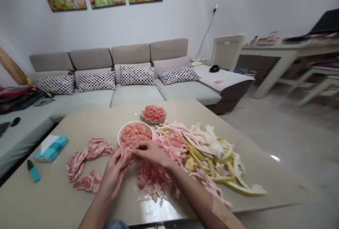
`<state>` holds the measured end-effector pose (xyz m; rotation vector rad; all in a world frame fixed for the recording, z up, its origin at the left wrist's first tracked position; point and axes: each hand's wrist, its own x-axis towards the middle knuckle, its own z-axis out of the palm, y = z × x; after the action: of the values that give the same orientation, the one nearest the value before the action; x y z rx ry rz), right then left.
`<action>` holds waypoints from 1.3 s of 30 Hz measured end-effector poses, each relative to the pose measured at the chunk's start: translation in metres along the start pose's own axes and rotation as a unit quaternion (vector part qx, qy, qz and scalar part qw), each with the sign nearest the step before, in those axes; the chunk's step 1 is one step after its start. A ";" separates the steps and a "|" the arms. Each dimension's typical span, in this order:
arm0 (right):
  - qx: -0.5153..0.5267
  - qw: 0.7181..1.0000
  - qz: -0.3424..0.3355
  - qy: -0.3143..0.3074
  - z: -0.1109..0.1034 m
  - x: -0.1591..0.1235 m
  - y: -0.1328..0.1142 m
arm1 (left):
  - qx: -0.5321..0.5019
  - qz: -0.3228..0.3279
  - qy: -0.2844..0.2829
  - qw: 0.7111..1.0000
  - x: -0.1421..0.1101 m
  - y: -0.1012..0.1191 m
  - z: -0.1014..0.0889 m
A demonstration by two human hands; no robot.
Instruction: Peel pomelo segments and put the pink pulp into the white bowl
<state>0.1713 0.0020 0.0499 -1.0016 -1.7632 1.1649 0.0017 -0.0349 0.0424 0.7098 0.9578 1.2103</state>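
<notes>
My left hand (116, 167) is closed around a pink pomelo segment (127, 152), just in front of the white bowl (119, 138). My right hand (148, 153) pinches at the same segment from the other side, its fingertips bent against it. Peeled pink pomelo flesh (136, 133) fills much of the bowl. To the left, several unpeeled pomelo segments (79, 160) lie in a curved row on the table. Under and beside my right forearm spreads a heap of pink membrane scraps (156, 178).
Behind the bowl stands a plate of pomelo flesh (153, 113). Yellow and white rind strips (219, 162) cover the table's right side. At the left lie a tissue pack (51, 148) and a teal-handled knife (33, 171). A grey sofa (132, 93) runs behind the table (87, 123).
</notes>
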 end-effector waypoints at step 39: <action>-0.235 0.965 -0.112 0.039 -0.003 -0.011 -0.023 | -0.022 -0.051 -0.009 0.998 -0.015 -0.006 -0.001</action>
<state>0.1740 -0.0130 0.0710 -1.0603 -2.0753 0.5668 0.0023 -0.0508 0.0405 0.6285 0.9379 1.1306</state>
